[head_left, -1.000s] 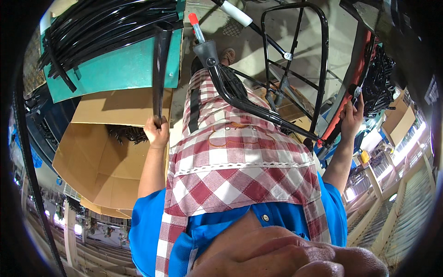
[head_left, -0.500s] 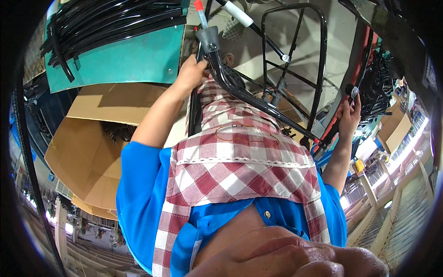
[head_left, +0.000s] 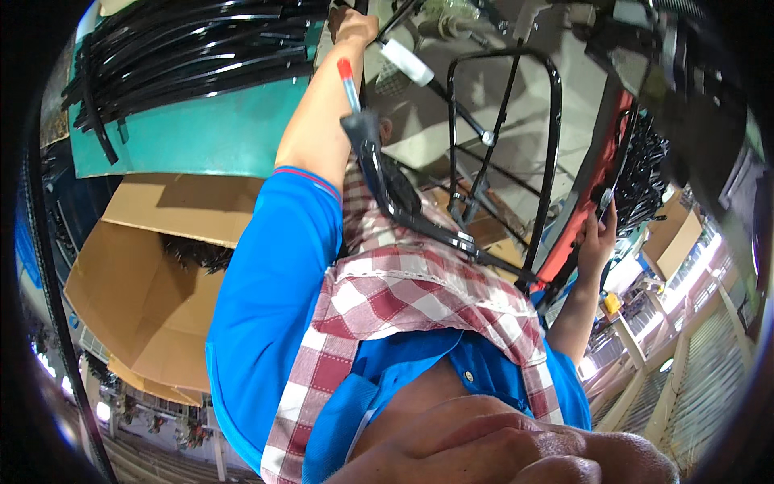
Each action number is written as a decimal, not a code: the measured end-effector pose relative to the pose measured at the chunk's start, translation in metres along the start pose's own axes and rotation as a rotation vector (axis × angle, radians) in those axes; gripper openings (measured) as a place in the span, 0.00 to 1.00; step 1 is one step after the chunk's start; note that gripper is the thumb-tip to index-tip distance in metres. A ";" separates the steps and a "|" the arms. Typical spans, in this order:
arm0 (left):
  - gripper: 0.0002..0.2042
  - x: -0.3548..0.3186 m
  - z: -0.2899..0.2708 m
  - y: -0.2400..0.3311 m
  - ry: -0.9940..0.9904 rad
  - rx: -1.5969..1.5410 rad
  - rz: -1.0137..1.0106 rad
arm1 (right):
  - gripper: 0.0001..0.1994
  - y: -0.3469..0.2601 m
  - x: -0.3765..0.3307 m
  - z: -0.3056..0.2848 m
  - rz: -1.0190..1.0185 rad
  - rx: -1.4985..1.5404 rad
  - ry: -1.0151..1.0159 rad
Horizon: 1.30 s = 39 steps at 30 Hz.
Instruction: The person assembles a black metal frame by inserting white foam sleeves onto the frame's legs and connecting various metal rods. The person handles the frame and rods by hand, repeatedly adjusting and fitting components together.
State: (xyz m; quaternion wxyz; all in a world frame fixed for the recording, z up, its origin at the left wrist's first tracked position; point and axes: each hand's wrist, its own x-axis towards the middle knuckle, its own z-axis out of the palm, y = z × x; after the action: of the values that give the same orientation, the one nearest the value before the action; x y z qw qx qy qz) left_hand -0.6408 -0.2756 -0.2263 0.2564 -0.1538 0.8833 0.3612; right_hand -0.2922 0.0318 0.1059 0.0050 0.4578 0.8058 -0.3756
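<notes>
A bent black metal frame tube (head_left: 379,173) with a grey collar and a red-tipped rod stands in front of my apron. Beyond it, my left hand (head_left: 352,27) reaches far forward, its fingers closed around a black tube (head_left: 361,6) at the upper edge. My right hand (head_left: 597,238) is at the right, beside a red-edged surface. Its fingers are closed on a slim dark part with a round black-and-grey end (head_left: 603,196); the rest of that part is mostly hidden. Between the hands rises a looped black tube frame (head_left: 556,121).
Black tubes (head_left: 201,56) lie piled on a green board (head_left: 185,145) at the left. Below it stands an open cardboard box (head_left: 137,298) with dark parts inside. A white sleeve (head_left: 407,62) sits on a rod ahead. More black parts (head_left: 645,173) are heaped at the right.
My left hand has moved forward, away from my body, along the black tube. The bent frame tube has shifted down and slightly left in view. My right hand stays at the right.
</notes>
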 end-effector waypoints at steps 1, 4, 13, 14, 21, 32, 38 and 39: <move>0.24 0.019 0.012 0.001 0.021 0.016 0.039 | 0.27 0.000 -0.003 -0.005 0.005 -0.015 0.011; 0.28 0.065 0.064 -0.023 0.248 -0.013 -0.108 | 0.28 -0.008 -0.004 -0.005 0.017 -0.001 0.018; 0.26 0.093 0.099 -0.073 0.227 -0.103 -0.025 | 0.28 -0.012 -0.011 -0.010 -0.002 0.014 -0.012; 0.26 0.089 0.100 -0.068 0.271 -0.046 0.043 | 0.28 -0.012 -0.012 -0.010 0.011 0.001 -0.010; 0.25 0.066 0.088 -0.051 0.226 -0.085 0.061 | 0.27 -0.016 -0.016 -0.004 -0.001 -0.032 -0.002; 0.22 -0.069 0.010 -0.053 0.026 -0.014 0.241 | 0.27 -0.010 -0.006 0.010 0.005 0.018 -0.013; 0.22 -0.120 -0.085 -0.059 -0.084 0.066 0.314 | 0.12 0.018 0.024 0.017 -0.032 0.052 -0.115; 0.19 -0.132 -0.109 -0.055 -0.153 0.098 0.239 | 0.10 0.023 0.028 0.020 -0.053 0.124 -0.161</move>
State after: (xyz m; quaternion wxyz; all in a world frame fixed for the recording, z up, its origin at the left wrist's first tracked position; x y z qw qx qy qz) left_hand -0.5441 -0.3805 -0.1163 0.2855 -0.0067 0.8896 0.3565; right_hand -0.2976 0.0473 0.0680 0.0316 0.4041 0.7898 -0.4603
